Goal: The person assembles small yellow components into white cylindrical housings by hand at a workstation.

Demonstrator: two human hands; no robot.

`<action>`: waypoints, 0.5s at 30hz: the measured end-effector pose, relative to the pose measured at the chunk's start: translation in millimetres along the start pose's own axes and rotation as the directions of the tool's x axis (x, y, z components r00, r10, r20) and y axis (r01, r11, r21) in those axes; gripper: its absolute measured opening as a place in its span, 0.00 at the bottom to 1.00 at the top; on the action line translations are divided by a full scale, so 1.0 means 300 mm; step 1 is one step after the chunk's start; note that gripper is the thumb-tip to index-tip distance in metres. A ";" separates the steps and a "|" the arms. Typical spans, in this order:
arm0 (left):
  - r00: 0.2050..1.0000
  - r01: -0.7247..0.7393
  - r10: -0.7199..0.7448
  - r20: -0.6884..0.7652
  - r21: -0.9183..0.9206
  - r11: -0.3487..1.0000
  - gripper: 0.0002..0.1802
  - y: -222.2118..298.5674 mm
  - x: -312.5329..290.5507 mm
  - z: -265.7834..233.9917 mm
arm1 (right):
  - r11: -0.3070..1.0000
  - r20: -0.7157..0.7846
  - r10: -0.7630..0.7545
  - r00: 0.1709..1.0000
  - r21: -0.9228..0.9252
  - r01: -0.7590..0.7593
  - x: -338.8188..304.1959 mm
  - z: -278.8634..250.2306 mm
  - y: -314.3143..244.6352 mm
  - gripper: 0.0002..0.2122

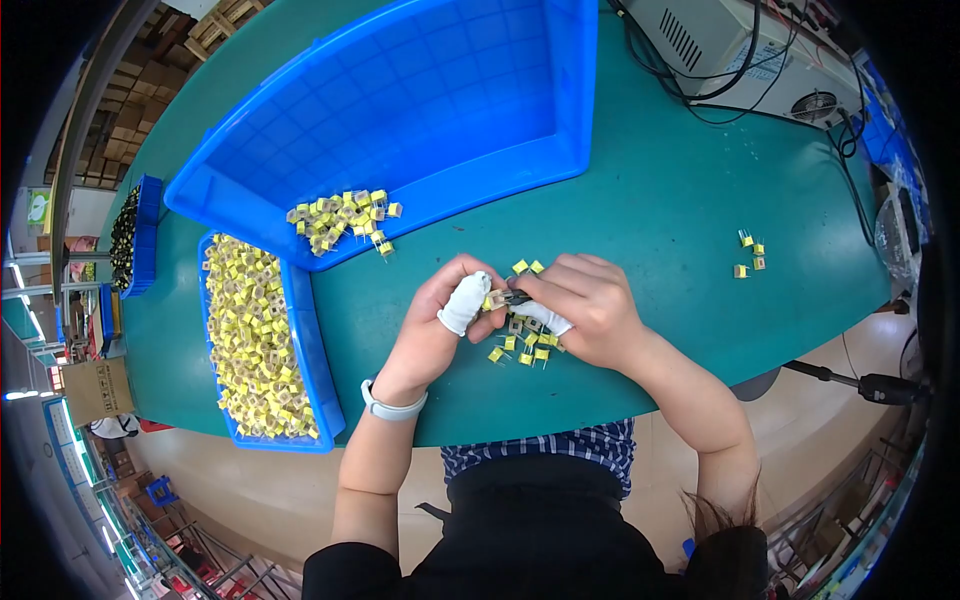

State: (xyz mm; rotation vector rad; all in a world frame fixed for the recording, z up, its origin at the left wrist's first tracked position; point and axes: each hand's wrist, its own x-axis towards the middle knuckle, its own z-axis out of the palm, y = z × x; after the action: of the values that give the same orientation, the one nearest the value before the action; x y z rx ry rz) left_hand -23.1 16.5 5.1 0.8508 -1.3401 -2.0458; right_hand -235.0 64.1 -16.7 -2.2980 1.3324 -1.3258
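My left hand (437, 303), with a white finger cover on its thumb, pinches a small yellow transformer (493, 301). My right hand (592, 308) comes in from the other side, closed round a small dark tool (516, 297) whose tip meets the transformer. Most of the tool is hidden by the fingers, so its kind does not show. White cloth also covers a finger of the right hand. Just below the hands lies a loose group of yellow transformers (527, 357) with thin metal pins. Two more yellow transformers (528, 267) lie beyond the fingertips.
A blue bin (322, 365) full of yellow transformers stands at left. The large blue tray (480, 190) behind the hands holds a pile at its near left corner. Several transformers (741, 271) lie at right. A grey-white machine (745, 60) with cables stands at the back right of the green table (680, 200).
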 end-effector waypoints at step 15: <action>0.999 0.033 -0.029 0.034 -0.123 0.992 0.15 0.006 0.000 -0.001 | 1.000 -0.005 0.005 1.000 0.020 -0.005 0.009 -0.006 -0.010 0.12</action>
State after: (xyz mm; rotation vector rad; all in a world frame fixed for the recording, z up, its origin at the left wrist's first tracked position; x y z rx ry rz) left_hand -22.5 15.7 6.8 0.7922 -1.2101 -2.1506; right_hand -234.1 64.3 -12.3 -2.2788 1.3197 -1.3387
